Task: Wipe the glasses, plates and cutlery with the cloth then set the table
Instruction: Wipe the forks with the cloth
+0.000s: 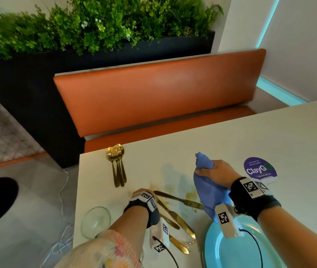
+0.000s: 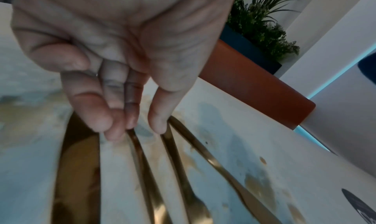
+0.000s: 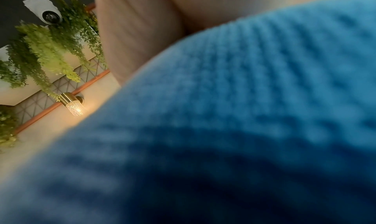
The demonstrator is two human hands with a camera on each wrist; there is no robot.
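On the stained tabletop, a blue plate sits near right and a glass near left. The right hand's grip is closed round the bunched blue cloth just beyond the plate. The left hand's loose fingertips touch gold cutlery handles between glass and plate.

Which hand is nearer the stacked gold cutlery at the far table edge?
Left. The left hand touches the knives just this side of the stacked cutlery; the right hand, gripping the cloth, is farther off to its right.

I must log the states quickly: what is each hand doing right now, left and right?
Left hand: open, fingertips touching the gold cutlery handles, no grip visible.
Right hand: closed around the blue cloth.
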